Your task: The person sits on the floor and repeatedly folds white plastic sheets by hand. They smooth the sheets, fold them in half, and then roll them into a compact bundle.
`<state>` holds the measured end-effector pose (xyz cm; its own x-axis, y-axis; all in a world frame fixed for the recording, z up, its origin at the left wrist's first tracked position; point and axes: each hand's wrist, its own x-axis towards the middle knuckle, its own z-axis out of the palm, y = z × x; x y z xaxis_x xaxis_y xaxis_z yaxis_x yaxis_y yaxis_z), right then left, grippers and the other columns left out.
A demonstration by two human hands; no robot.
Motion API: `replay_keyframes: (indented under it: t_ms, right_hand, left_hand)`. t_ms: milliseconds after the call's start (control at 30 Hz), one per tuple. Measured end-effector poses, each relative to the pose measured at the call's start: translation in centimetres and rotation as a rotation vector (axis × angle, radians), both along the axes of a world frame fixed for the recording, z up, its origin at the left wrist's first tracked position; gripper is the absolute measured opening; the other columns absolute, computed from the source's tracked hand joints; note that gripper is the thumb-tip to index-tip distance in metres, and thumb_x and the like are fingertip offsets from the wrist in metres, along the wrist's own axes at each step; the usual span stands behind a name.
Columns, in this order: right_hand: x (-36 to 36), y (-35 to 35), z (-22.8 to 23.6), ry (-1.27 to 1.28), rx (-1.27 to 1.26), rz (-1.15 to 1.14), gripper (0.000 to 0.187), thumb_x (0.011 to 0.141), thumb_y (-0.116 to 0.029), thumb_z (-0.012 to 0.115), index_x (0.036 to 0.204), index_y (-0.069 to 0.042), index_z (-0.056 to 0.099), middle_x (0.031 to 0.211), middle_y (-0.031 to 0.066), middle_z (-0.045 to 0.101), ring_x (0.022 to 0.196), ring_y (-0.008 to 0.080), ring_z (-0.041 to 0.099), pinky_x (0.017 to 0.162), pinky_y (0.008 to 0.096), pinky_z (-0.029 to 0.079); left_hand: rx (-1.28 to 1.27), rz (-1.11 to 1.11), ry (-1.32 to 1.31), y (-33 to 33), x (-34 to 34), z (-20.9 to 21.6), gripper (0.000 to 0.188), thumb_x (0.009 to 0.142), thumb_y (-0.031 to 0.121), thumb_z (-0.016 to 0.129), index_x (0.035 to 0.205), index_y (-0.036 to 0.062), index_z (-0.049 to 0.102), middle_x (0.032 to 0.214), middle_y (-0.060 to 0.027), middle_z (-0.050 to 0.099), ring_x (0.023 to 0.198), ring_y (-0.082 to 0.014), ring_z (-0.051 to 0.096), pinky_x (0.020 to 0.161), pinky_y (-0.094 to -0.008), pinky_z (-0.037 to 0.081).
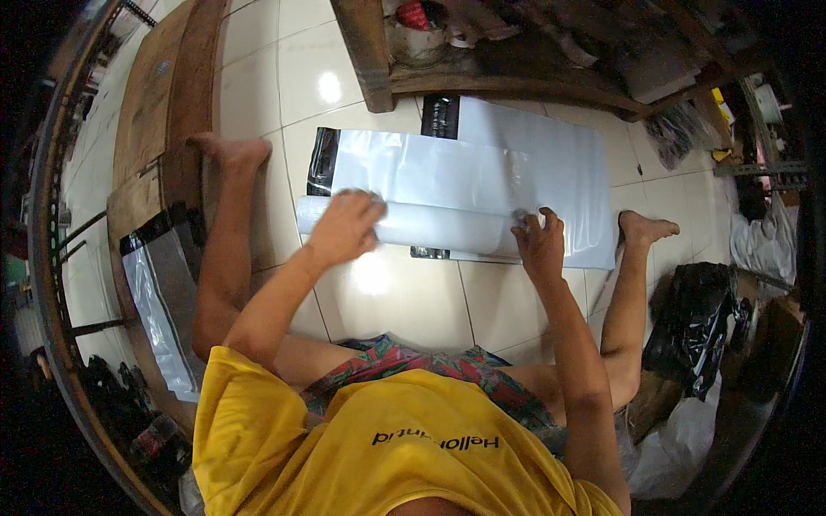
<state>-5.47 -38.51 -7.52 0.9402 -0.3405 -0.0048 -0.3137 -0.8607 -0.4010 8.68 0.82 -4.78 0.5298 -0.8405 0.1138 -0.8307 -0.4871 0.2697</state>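
The left hand [348, 225] and right hand [540, 242] worked a pale plastic roll [447, 228].
The left curled over it, the right bent its fingers near its right end; whether either gripped, I could not tell. The roll lay along a black-banded sheet [404, 159], partly over a larger sheet [572, 163], on tiled floor [396, 297] between 2 feet [234, 153].

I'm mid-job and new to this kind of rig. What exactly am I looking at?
No machine here: just a person's bare left hand and right hand. The one picture comes from a fisheye camera on their head, looking down, so straight edges bend; its left is their left.

On the tiled floor lie pale plastic sheets with black strips. A pale roll lies along the near side, one hand at each end. How firmly either grips, I can't tell.
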Motion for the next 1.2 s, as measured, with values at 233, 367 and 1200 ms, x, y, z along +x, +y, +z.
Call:
replay_keyframes:
  t_ms: [233,367,1200]
  right_hand:
    - [0.4,2.5,2.6,0.141,-0.289,0.602,0.072,0.081,-0.016,0.076,0.146,-0.009,0.047,0.140,0.0210,0.051,0.128,0.0435,0.050,0.115,0.0513,0.039]
    - [6.1,-1.8,3.2,0.406,0.009,0.604,0.067,0.084,-0.027,0.079,0.141,-0.005,0.051,0.132,0.0205,0.059,0.119,0.0413,0.057,0.105,0.0475,0.048]
    - [22.2,3.6,8.7,0.700,0.463,0.707,0.063,0.085,-0.033,0.081,0.135,-0.003,0.056,0.118,0.0167,0.072,0.105,0.0287,0.071,0.096,0.0417,0.054]
  left_hand:
    - [0.414,0.080,0.256,-3.4,0.3,-0.4,0.061,0.077,0.032,0.075,0.128,0.0039,0.058,0.129,-0.0183,0.059,0.121,-0.0380,0.055,0.103,-0.0496,0.046]
    - [0.342,0.192,0.499,-4.8,5.4,2.6,0.048,0.075,0.031,0.073,0.115,0.0051,0.067,0.118,-0.0175,0.061,0.116,-0.0384,0.056,0.103,-0.0483,0.045]
    - [-1.147,1.104,1.745,-10.4,-0.4,-1.8,0.071,0.090,0.049,0.074,0.139,0.0041,0.049,0.132,-0.0106,0.059,0.121,-0.0286,0.056,0.101,-0.0471,0.047]
